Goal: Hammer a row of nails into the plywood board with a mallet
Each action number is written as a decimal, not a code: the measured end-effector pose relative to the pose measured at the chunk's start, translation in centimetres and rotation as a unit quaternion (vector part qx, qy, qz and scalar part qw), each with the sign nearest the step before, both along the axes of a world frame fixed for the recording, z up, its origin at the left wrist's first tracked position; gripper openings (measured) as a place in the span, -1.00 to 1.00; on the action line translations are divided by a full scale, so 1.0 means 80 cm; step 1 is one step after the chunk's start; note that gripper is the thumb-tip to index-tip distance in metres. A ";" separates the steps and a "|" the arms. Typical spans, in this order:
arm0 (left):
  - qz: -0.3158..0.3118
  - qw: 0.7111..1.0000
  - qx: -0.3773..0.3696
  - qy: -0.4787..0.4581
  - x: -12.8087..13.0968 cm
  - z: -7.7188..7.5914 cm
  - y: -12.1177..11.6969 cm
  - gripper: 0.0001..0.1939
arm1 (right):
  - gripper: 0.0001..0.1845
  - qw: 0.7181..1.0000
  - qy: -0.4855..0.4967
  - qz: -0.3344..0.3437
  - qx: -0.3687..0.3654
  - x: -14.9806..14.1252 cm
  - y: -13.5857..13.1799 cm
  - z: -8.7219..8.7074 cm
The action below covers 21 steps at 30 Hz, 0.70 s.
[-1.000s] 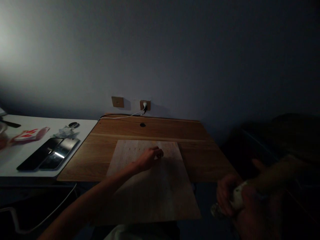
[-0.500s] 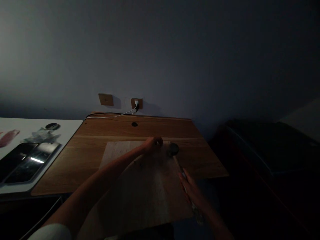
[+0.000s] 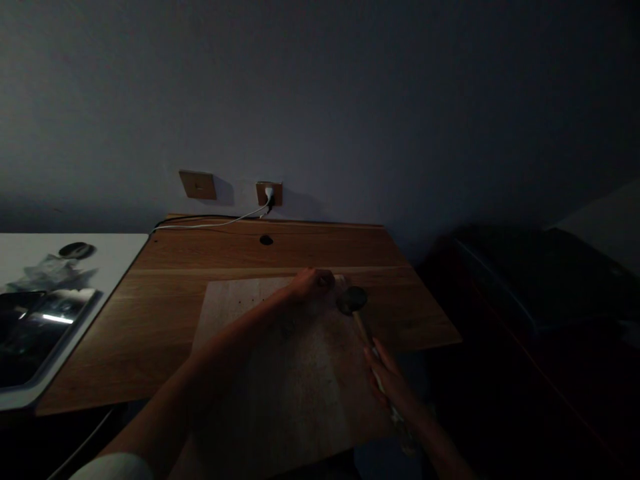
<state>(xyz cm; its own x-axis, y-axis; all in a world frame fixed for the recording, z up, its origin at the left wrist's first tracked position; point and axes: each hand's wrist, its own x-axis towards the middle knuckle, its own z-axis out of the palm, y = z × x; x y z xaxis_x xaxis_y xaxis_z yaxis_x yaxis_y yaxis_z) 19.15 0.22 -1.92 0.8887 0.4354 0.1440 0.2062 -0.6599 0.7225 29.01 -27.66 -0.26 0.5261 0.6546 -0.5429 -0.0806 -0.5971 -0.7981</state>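
Currently, work partly done, by the look of it, on one board [image 3: 310, 387]: pale, laid on the brown desk [image 3: 165, 320], jutting past its near edge.

Dots [image 3: 253, 301]: small, dark, in a short row at the board's far left, left of the left hand [image 3: 314, 283]. Judged the finished portion; holes or nail heads, too small to tell. Full count uncertain, since the left arm [image 3: 215, 367] may cover some.

Mallet [image 3: 354, 301]: dark head at the board's far right, just right of the left hand; contact with the board cannot be told.

Right hand [image 3: 387, 377]: grip wrapped round the mallet's handle.

Left hand: at the board's far edge, fingers curled inward; whether they pinch anything cannot be told in this dimness.

Remaining, as judged: the stretch by the left hand and mallet, its state shadowed and partly hidden. Further right, no dots can be made out.

Surroundings: white desk [image 3: 119, 257] at left, with phone [image 3: 43, 343] and crumpled plastic [image 3: 53, 272]; socket [image 3: 277, 193] on the far wall.
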 end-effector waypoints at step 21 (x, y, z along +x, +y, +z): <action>-0.142 0.986 -0.081 -0.015 -0.012 0.009 0.017 -0.78 | -0.13 0.999 0.018 -0.016 0.023 -0.002 -0.002 -0.003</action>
